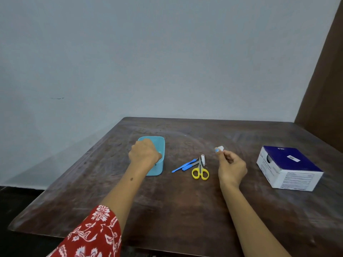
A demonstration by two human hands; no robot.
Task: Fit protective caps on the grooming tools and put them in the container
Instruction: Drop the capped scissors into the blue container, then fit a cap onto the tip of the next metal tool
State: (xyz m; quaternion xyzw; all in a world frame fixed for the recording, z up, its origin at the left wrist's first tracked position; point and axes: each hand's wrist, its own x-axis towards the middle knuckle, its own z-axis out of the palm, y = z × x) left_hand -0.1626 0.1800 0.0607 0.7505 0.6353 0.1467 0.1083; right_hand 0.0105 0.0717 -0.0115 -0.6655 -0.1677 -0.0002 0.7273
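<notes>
Three tools (193, 165) heaped mid-table, uncapped, long axes crossing: scissors (200, 170) tips toward 12, blue pair toward 2. Left hand (143, 153) curled over tub (159, 145) at 9; grip unclear. Right hand (232, 167) at 3 pinching cap (220, 148). Risk: tiny cap slipping free; tub tipping.

A blue-and-white cardboard box (289, 168) sits on the dark wooden table (185, 210).

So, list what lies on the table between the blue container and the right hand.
Head view: two blue-handled tools, yellow-handled scissors and nail clippers lie between container and right hand.
</notes>
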